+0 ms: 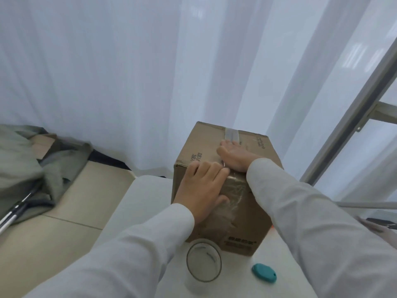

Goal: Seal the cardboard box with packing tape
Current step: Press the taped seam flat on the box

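Note:
A brown cardboard box stands on a white table. A strip of clear packing tape runs along its closed top seam and down the near side. My left hand lies flat on the near side over the tape, fingers reaching the top edge. My right hand presses palm-down on the top, over the tape. Neither hand holds anything. A roll of clear tape stands on the table just in front of the box.
A small teal cutter lies on the table right of the roll. White curtains hang behind. On the floor at left lie grey-green cloth and metal poles. A metal frame slants at right.

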